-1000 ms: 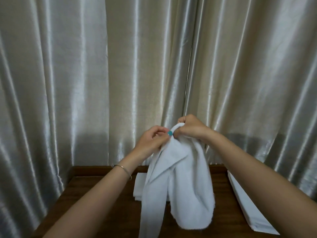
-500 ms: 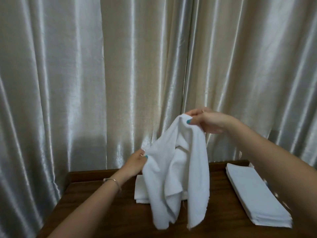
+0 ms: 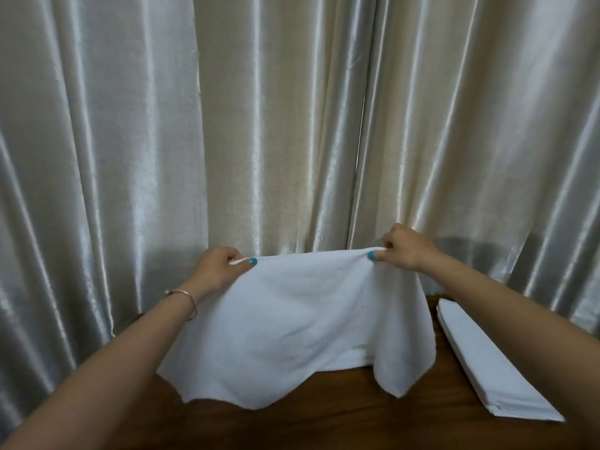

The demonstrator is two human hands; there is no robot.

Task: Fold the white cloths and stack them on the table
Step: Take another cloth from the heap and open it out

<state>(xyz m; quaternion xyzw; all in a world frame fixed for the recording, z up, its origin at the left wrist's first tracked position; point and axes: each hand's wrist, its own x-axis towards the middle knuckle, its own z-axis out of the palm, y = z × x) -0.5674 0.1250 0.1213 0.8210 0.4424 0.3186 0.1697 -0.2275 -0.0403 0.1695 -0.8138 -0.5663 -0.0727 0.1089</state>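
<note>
A white cloth (image 3: 292, 326) hangs spread out in the air above the dark wooden table (image 3: 324, 423). My left hand (image 3: 220, 267) pinches its upper left corner and my right hand (image 3: 406, 251) pinches its upper right corner, so the top edge is stretched between them. The lower edge hangs wavy just above the tabletop. A stack of folded white cloths (image 3: 487, 362) lies on the right side of the table. Behind the hanging cloth, a strip of another folded white cloth (image 3: 355, 360) shows on the table, mostly hidden.
Shiny cream curtains (image 3: 292, 125) hang close behind the table and around its left and right sides. A thin bracelet (image 3: 186, 298) is on my left wrist. Bare dark wood shows along the table's near side.
The cloth was bunched with both hands together at its top. My left hand slid down and out to a corner, then both hands moved apart, opening the cloth flat between them.
</note>
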